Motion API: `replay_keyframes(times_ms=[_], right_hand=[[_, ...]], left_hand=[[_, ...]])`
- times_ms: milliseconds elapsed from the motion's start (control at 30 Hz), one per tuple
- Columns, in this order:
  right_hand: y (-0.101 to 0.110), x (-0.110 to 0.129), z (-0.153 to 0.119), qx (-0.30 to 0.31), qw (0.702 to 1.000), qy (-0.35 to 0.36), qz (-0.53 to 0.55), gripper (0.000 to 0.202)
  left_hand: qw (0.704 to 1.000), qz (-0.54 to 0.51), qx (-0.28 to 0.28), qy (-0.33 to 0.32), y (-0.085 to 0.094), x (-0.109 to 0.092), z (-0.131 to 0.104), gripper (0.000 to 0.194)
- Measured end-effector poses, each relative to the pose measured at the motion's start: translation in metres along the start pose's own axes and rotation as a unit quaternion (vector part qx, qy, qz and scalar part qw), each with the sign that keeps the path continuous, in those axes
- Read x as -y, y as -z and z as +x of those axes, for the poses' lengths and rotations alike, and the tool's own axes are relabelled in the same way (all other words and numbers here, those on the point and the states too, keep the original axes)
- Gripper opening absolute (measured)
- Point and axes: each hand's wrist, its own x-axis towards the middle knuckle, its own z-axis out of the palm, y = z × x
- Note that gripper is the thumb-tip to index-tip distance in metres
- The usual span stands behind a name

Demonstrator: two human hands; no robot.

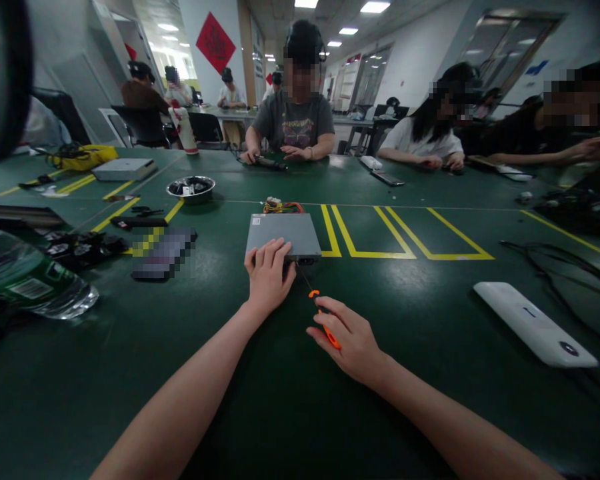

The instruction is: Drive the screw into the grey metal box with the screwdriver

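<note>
A grey metal computer power supply [300, 230] lies flat on the green table, its socket side towards me. From its far side come red, yellow and black wires [283, 207]. My left hand [270, 273] grips its near left corner, fingers over the top and thumb against the front face. In my right hand [347, 340] is a screwdriver [333, 333] with an orange and black handle, held between thumb and fingers. Its thin shaft points up to the left, and the tip meets the front face below the socket; the exact contact spot is too small to make out.
A metal bowl [191, 190] with dark small parts, a phone [165, 253] and a water bottle [25, 280] are on the left. To the right lie a white power bank-like device [535, 323] and black cables [565, 267]. Several people sit across the table.
</note>
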Motion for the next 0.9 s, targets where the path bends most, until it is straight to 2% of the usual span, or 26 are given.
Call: replay_keyframes(times_ms=[167,333,467,533,667,733,833,900], right_hand=[[-0.0015,-0.0003,-0.0009,-0.012,1.0,0.004,-0.01,0.024],[0.0013,0.0015,-0.0005,-0.009,1.0,-0.023,-0.02,0.015],[0.0035,0.0006,-0.0002,-0.007,0.998,-0.051,-0.019,0.039],[0.0044,0.001,-0.0007,-0.005,0.999,-0.044,-0.032,0.036],[0.0069,0.005,-0.0005,-0.017,0.996,0.025,-0.081,0.026],[0.0076,0.0073,0.0009,-0.006,0.995,0.037,-0.089,0.023],[0.0056,0.0073,0.0028,-0.002,0.995,0.016,-0.1,0.017],[0.0029,0.0049,0.003,0.002,0.994,-0.013,-0.104,0.024]], left_hand=[[1.0,0.006,0.0,-0.004,0.0003,0.0004,0.0,0.036],[1.0,0.009,0.002,-0.004,0.0005,0.0006,0.0001,0.036],[1.0,0.008,0.002,-0.004,0.0001,0.0008,0.0001,0.035],[1.0,0.009,0.001,-0.004,0.0001,0.0008,0.0,0.035],[1.0,0.012,0.002,-0.005,0.0,0.0009,-0.0001,0.035],[1.0,0.015,0.003,-0.006,-0.0002,0.0011,-0.0002,0.035],[1.0,0.02,0.002,-0.008,-0.0007,0.0016,-0.0002,0.035],[1.0,0.02,0.0,-0.01,-0.0009,0.0018,-0.0001,0.035]])
